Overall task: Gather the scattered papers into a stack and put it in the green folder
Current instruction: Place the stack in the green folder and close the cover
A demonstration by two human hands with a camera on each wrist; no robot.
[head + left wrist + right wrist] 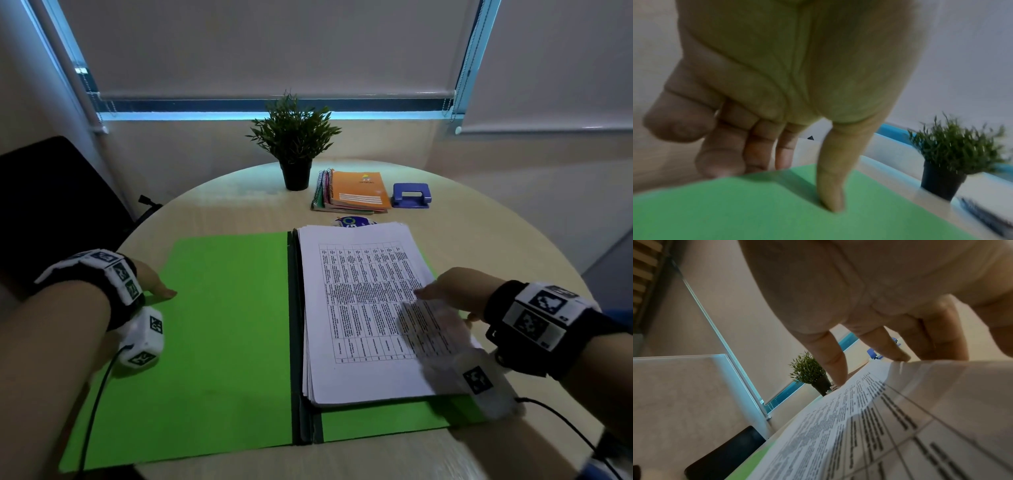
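Both forearms are bare, and each wrist wears a black strap [534,346] set with white blocks printed with black square markers. A white marker cube [144,337] hangs below the left wrist, trailing a thin black cable [94,407]; the right has the same.

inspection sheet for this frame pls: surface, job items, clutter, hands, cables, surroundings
Surface: round light wooden table.
Job's things: green folder lies open; paper stack rests on its right half, edges slightly fanned.
Clutter: potted plant, spiral notebooks, blue hole punch, a round printed item partly hidden behind the stack.
Hands: left hand pinches the folder's left edge, thumb on top; right hand rests on the stack's right edge, fingers straight.
Cables: black leads from both wrist cameras.
Surroundings: lowered window blinds, black chair at left.
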